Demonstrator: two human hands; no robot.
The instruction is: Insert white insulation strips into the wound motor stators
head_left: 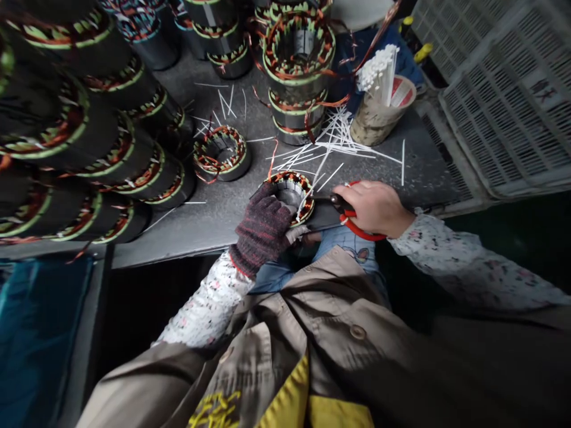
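Observation:
A motor stator (307, 209) with copper windings and a yellow-green rim sits at the table's front edge. My left hand (264, 224), in a dark knitted glove, is closed on its near left side. A white tie strip (317, 177) rises from the stator's right side. My right hand (372, 207), bare, grips red-handled pliers (363, 232) just right of the stator. The dark jaws point left toward its rim; whether they touch the strip I cannot tell. Another stator (223, 156) lies behind and to the left.
Stacked stators (298, 89) stand at the back, and more stacks (107, 137) crowd the left. Loose white strips (332, 139) are scattered beyond my hands. A cardboard tube (372, 122) holds a bundle of white sticks. Plastic crates (513, 113) stand at the right.

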